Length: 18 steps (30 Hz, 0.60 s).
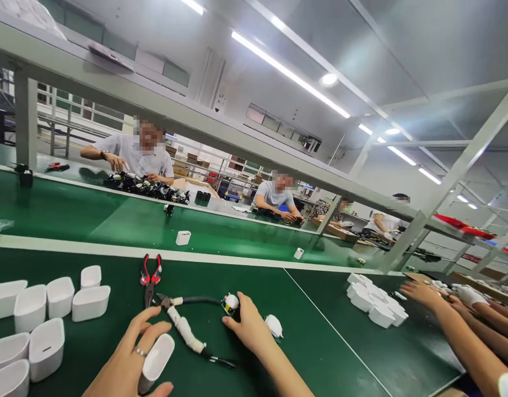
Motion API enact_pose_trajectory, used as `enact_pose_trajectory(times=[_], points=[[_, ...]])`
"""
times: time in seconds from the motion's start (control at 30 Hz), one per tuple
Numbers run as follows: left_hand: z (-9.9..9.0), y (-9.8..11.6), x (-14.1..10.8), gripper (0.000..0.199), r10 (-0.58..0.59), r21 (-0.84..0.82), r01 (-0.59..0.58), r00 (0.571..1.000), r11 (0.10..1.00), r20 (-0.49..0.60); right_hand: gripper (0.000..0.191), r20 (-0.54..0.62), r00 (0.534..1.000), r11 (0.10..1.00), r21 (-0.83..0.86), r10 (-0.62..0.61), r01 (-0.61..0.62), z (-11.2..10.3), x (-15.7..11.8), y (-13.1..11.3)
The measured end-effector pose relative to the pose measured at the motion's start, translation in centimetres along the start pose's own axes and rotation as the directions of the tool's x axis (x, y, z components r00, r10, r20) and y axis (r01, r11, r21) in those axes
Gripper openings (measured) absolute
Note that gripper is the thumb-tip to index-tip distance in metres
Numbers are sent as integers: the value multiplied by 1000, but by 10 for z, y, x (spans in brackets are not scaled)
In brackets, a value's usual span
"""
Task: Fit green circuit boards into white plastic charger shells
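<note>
Left hand (128, 353): fingers closed around a white plastic shell (157, 358), open end up and tilted, so the cavity faces me. Firm hold, from the look of it.

Right hand (248, 325): half-curled, fingertips against a small white domed part (231, 301) on a little circuit board. Can't tell whether it's gripped or only steadied. A black cable (200, 300) runs from it to a white-taped hand tool (183, 331) lying on the green worktop (320, 336).

Red-handled pliers (150, 275) sit open just above, probably within easy reach of either hand. A second domed part (274, 326) lies just right of the right hand.

More white shells (31, 309) stand grouped at left, likely kept on the side of the hand holding one. Another cluster of white shells (376, 300) sits at right, near a co-worker's hands (423, 295).
</note>
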<state>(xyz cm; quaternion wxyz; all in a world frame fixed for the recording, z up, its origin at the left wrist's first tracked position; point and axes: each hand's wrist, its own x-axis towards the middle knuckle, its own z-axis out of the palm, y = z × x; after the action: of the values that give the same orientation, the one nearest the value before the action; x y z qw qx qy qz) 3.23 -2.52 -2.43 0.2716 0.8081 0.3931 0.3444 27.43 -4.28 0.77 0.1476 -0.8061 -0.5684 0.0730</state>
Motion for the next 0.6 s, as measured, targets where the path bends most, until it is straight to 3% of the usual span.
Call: enact_pose_trajectory(times=[0.1,0.2,0.27,0.37,0.47,0.6], points=[[-4,3,2,57,-195,-103,210,970,972,144,39,-86,995,999,12,41,-40,4,-6,4],[-11,9,5,68,-295,-118,355,889,928,351,26,-145,988,998,39,50,-45,5,-5,6],[-19,13,8,72,-302,-84,379,836,922,458,25,-174,984,997,67,48,-36,7,-3,7],[-30,21,13,63,-267,-15,326,799,945,538,28,-217,975,992,127,50,-23,11,0,7],[-36,27,13,44,-201,-43,263,824,964,530,26,-254,965,977,212,72,-17,10,2,7],[-31,26,11,40,-72,-265,209,892,941,447,36,-252,964,916,401,81,28,-2,-5,5]])
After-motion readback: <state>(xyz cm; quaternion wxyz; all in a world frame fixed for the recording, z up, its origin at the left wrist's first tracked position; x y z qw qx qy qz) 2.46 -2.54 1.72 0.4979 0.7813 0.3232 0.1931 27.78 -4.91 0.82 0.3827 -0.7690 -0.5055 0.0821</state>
